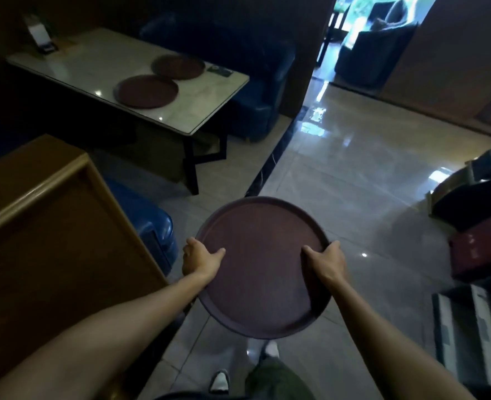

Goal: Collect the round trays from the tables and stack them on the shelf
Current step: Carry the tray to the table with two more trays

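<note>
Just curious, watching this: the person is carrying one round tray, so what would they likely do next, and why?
Probably step ahead and left toward the table. Both hands, left hand and right hand, grip the carried tray by its rim, while two more round trays, the near tray and the far tray, lie on that table uncollected. No shelf is clearly in view.

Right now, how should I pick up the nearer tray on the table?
Hands are full, so later. Take the near tray by its raised rim, from the table's aisle edge, because it lies flat, apart from the far tray.
</note>
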